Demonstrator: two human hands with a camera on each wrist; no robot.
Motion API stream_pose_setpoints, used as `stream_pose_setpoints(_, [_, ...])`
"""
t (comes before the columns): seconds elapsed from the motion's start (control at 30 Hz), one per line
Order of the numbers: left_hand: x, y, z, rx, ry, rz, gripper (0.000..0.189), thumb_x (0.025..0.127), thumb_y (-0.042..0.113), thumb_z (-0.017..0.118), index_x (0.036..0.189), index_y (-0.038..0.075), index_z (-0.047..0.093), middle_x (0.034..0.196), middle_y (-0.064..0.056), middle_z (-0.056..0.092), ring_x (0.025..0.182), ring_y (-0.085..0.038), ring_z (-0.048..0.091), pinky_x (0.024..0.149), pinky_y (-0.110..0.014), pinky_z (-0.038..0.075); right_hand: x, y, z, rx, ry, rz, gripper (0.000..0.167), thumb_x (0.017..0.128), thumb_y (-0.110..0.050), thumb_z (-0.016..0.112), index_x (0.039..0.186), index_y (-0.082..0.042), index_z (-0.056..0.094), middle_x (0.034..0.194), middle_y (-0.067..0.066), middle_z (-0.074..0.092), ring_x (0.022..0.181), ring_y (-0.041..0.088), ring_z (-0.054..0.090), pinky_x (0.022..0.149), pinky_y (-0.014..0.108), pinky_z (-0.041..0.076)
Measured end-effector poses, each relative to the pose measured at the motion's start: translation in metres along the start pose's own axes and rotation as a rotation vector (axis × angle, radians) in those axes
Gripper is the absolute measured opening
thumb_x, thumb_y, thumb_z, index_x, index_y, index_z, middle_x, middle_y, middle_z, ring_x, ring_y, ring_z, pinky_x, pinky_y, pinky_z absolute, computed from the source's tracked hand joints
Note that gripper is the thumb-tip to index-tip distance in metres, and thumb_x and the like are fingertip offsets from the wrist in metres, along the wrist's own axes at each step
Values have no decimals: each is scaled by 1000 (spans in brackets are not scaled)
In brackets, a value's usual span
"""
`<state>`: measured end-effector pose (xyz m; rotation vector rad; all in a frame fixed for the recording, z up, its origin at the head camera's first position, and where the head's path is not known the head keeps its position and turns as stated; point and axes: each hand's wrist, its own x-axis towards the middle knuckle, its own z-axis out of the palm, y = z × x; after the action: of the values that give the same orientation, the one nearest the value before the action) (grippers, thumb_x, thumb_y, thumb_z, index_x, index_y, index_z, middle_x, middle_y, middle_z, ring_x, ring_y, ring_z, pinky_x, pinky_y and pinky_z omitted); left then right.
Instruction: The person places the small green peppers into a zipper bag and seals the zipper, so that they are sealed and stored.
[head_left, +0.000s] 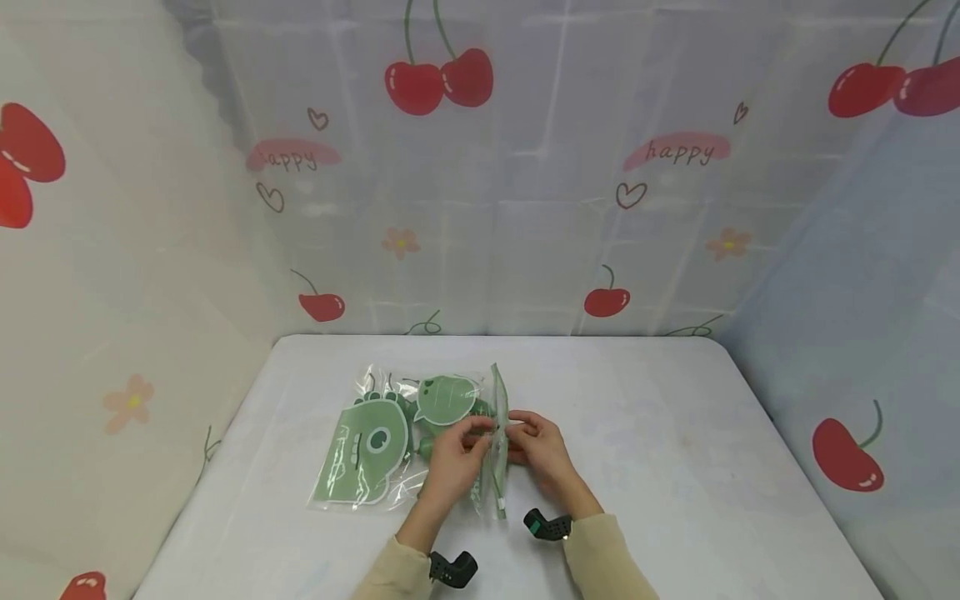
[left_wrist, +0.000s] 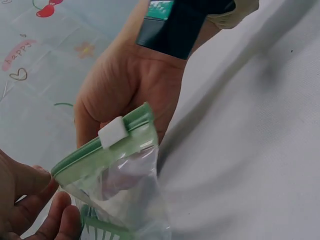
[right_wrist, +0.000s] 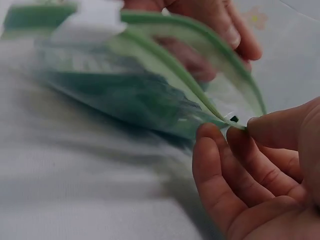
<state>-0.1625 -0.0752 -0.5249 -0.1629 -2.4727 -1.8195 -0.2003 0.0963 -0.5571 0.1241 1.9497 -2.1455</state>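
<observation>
A clear zip bag (head_left: pixel 408 492) with a green top strip lies on the white table. Inside show a green one-eyed cartoon cutout (head_left: pixel 363 454) and a smaller green rounded piece (head_left: pixel 447 400). My left hand (head_left: pixel 453 454) pinches one lip of the mouth between thumb and fingers. From the other side my right hand (head_left: pixel 543 446) pinches the opposite lip. In the right wrist view, the two green strips (right_wrist: pixel 200 27) stand apart between the hands. A white slider (left_wrist: pixel 113 132) sits near one end of the strip. Behind the bag, the right fingertips are hidden in the left wrist view.
The white table (head_left: pixel 637 417) reaches back to a hanging curtain (head_left: pixel 517 250) printed with cherries. More printed sheets hang at the left and right sides. Each wrist wears a black strap mount (head_left: pixel 453 571).
</observation>
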Motion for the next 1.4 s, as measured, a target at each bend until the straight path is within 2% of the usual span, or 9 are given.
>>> stream_pose_setpoints(0.23, [-9, 1, 6, 135, -27, 42, 26, 92, 3, 72, 116, 13, 74, 110, -2, 76, 95, -14, 70, 82, -24, 59, -4, 0, -2, 85, -40, 44, 39, 102, -6, 59, 139, 3, 56, 97, 3, 71, 81, 15, 73, 72, 31, 64])
stream_pose_setpoints(0.47, [-13, 2, 10, 221, -46, 100, 31, 87, 1, 78, 116, 10, 73, 111, -7, 76, 94, -19, 72, 80, -28, 61, -11, 2, -4, 119, -80, 93, 42, 105, -17, 58, 143, -1, 52, 110, 5, 73, 83, 17, 74, 71, 35, 64])
stream_pose_setpoints(0.53, [-13, 2, 11, 228, -49, 123, 37, 86, 0, 79, 121, 7, 71, 111, -8, 75, 94, -19, 72, 79, -28, 61, -13, 2, -4, 110, -95, 100, 45, 104, -19, 59, 144, -2, 51, 111, 5, 73, 84, 17, 73, 71, 35, 63])
stream_pose_setpoints(0.7, [-13, 2, 15, 278, -26, 153, 63, 81, -3, 82, 139, 5, 60, 109, -7, 73, 89, -16, 70, 77, -24, 60, -16, 6, -5, 82, -139, 80, 51, 102, -20, 62, 145, 4, 47, 111, 8, 74, 84, 18, 74, 69, 36, 63])
stream_pose_setpoints(0.87, [-16, 2, 17, 321, -14, 158, 74, 80, -4, 83, 147, 8, 53, 109, -5, 71, 87, -17, 71, 75, -25, 60, -20, 7, -3, 22, -151, 75, 48, 101, -18, 65, 138, 8, 51, 100, 7, 77, 76, 16, 74, 64, 33, 63])
stream_pose_setpoints(1.07, [-18, -4, 16, 266, -21, 171, 70, 85, -7, 76, 149, 9, 52, 113, -8, 71, 94, -19, 75, 81, -25, 62, -23, 7, 0, -63, -157, 64, 41, 101, -19, 65, 130, 10, 58, 93, 9, 78, 70, 15, 73, 60, 31, 62])
stream_pose_setpoints(1.2, [-23, -7, 14, 151, -23, 163, 59, 90, -8, 70, 145, 5, 55, 114, -12, 71, 99, -24, 76, 85, -24, 62, -25, 7, 3, -126, -149, 54, 36, 101, -19, 64, 124, 10, 63, 92, 11, 79, 68, 15, 73, 58, 30, 61])
stream_pose_setpoints(1.4, [-38, -8, 9, -34, -10, 44, 44, 92, -3, 71, 136, 2, 62, 114, -13, 71, 99, -23, 74, 84, -20, 61, -32, 4, 7, -195, -136, 73, 32, 101, -16, 63, 121, 9, 64, 93, 11, 79, 68, 14, 72, 57, 31, 61])
